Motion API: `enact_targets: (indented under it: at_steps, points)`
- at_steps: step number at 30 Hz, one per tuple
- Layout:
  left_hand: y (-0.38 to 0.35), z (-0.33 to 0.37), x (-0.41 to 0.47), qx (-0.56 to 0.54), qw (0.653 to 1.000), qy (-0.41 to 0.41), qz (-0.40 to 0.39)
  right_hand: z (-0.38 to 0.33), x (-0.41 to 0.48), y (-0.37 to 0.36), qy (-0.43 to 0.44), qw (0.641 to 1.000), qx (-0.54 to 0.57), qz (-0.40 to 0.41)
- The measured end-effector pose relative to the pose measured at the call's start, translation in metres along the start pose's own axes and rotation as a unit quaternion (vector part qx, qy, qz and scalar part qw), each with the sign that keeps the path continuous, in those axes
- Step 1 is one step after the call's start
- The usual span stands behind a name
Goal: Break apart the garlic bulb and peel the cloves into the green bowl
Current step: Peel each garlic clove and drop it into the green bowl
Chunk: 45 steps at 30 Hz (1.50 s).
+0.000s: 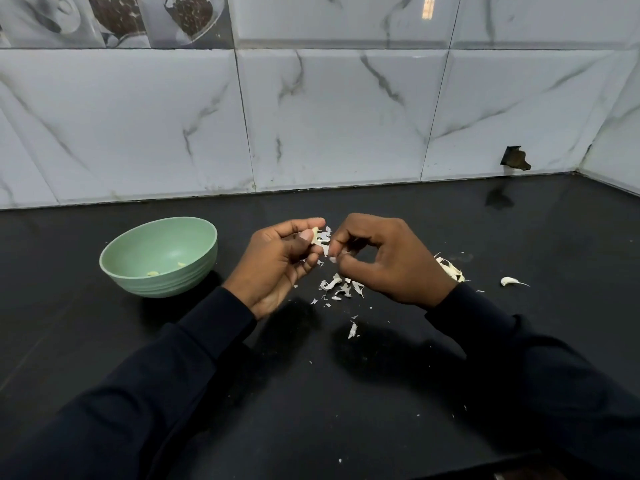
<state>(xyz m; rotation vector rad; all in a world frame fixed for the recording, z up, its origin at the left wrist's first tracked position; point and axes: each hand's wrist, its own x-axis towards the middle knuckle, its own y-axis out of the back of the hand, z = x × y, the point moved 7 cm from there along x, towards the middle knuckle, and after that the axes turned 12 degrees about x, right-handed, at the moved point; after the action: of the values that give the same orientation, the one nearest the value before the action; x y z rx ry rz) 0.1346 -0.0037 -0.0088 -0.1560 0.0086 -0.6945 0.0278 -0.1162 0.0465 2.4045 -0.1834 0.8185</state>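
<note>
**A:** Hands?
**B:** Two, both in dark sleeves, held close together above the counter (346, 393). The left hand (277, 261) pinches one garlic clove (316, 233) between thumb and forefinger, with the other fingers curled beneath. The right hand (384, 261) pinches a strip of skin (325, 242) that hangs from that clove, its remaining fingers bent inward.

**A:** Bowls?
**B:** One green bowl (166, 284), upright on the counter, left of the left hand and apart from it.

**A:** Contents?
**B:** Two pale peeled cloves on the bowl's floor, one nearer the front (152, 273), one toward the right (181, 264).

**A:** Garlic outside the bowl?
**B:** One loose clove (509, 280), unpeeled, lying well to the right of the right hand. One clump of bulb remains (450, 270), partly hidden behind the right wrist; I cannot tell how many cloves it holds.

**A:** Waste?
**B:** One main scatter of skin scraps (341, 289) on the counter below and between the two hands, too many to count. One longer scrap (352, 330) lies nearer the person, with stray flecks around it.

**A:** Surroundings?
**B:** One marble-patterned tiled wall (346, 116) beyond the hands, with one broken hole (515, 157) low on the right.
</note>
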Motion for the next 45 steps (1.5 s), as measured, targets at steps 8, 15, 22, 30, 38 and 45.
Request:
enact_targets:
  at_steps: [8,15,22,30,38,45]
  points:
    - [0.003,-0.004,0.001,0.007,1.000,0.006,0.008,0.042,-0.001,0.002,-0.174,0.979,-0.093,-0.044]
    - [0.002,-0.002,-0.002,0.053,0.998,-0.012,0.030,0.044,-0.001,0.001,-0.183,0.981,-0.048,-0.038]
    - [-0.001,-0.007,-0.002,0.055,0.998,0.007,0.021,0.027,0.003,0.004,-0.057,0.997,-0.043,0.014]
    - [-0.007,-0.004,-0.007,0.084,0.996,-0.008,-0.014,0.025,0.004,0.002,-0.039,0.998,-0.047,0.005]
    - [-0.010,0.006,-0.011,0.050,0.998,-0.033,-0.025,0.022,0.003,0.003,-0.024,0.998,-0.048,0.016]
    - [-0.013,0.007,-0.012,0.009,0.999,-0.036,-0.025,0.021,0.002,-0.001,-0.010,0.998,-0.065,0.025]
